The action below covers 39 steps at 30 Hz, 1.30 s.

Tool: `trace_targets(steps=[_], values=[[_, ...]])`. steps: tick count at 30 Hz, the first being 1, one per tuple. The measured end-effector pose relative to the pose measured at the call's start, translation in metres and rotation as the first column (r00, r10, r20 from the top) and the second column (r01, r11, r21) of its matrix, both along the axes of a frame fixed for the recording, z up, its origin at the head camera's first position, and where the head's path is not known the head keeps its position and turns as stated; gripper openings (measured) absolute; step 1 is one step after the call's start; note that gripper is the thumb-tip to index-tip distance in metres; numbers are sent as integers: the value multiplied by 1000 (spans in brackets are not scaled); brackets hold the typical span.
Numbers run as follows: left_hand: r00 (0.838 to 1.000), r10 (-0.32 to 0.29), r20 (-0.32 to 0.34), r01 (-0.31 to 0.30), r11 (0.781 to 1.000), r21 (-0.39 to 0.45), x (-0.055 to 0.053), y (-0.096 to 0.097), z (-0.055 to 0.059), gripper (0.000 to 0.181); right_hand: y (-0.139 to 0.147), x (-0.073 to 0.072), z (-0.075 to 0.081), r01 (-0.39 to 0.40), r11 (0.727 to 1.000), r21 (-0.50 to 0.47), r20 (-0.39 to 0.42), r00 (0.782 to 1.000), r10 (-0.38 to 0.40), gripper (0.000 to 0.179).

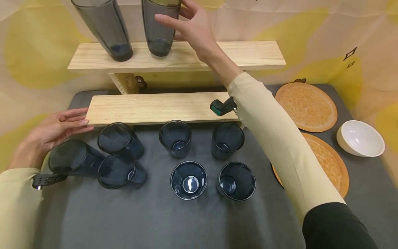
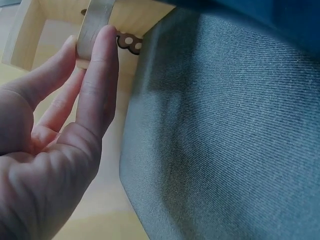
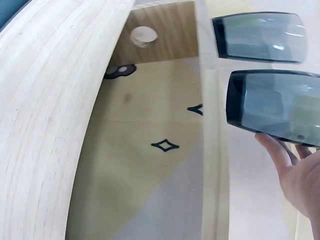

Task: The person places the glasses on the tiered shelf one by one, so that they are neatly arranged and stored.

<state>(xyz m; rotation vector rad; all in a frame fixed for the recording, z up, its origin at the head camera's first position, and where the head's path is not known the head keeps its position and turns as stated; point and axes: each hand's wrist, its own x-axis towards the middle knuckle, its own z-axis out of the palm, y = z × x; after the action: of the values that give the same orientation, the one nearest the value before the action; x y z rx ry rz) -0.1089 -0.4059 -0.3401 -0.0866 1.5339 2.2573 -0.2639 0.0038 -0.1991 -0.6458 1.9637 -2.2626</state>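
My right hand (image 1: 196, 31) is at a tall smoky glass (image 1: 158, 34) over the upper wooden shelf (image 1: 224, 53), thumb across its front and fingers at its right side. In the right wrist view, fingertips meet the side of that glass (image 3: 280, 107). Another tall glass (image 1: 109, 31) stands to its left on the same shelf. At the left end of the lower wooden shelf (image 1: 155, 107), my left hand (image 1: 56, 129) pinches the board. The left wrist view shows thumb and fingers on opposite faces of the board end (image 2: 95, 30).
Several dark glasses stand on the grey table (image 1: 149, 221) before the shelves, including three tall ones (image 1: 118, 171) at left and short tumblers (image 1: 189, 180) in the middle. At right lie two round pizza-like discs (image 1: 306, 107) and a white bowl (image 1: 360, 138).
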Motion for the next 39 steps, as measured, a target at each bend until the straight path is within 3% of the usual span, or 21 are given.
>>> trace_targets(steps=[10, 16, 25, 34, 39], values=[[1000, 18, 3, -18, 1000, -2, -1, 3, 0, 46, -12, -12, 2, 13, 988, 155, -2, 1000, -13, 65], [1000, 20, -7, -20, 1000, -12, 2, 3, 1, 46, -14, -12, 11, -46, 937, 346, -64, 995, 73, 73], [1000, 14, -20, -14, 1000, -14, 4, 2, 0, 46, -13, -8, 11, -89, 928, 362, -52, 992, 115, 71], [1000, 23, -17, -24, 999, -25, 3, 3, 0, 46, 0, -5, 14, -173, 843, 509, -29, 976, 218, 92], [1000, 10, -22, -10, 1000, -13, 2, 4, 0, 47, 19, 3, 17, -166, 822, 545, -17, 978, 209, 99]])
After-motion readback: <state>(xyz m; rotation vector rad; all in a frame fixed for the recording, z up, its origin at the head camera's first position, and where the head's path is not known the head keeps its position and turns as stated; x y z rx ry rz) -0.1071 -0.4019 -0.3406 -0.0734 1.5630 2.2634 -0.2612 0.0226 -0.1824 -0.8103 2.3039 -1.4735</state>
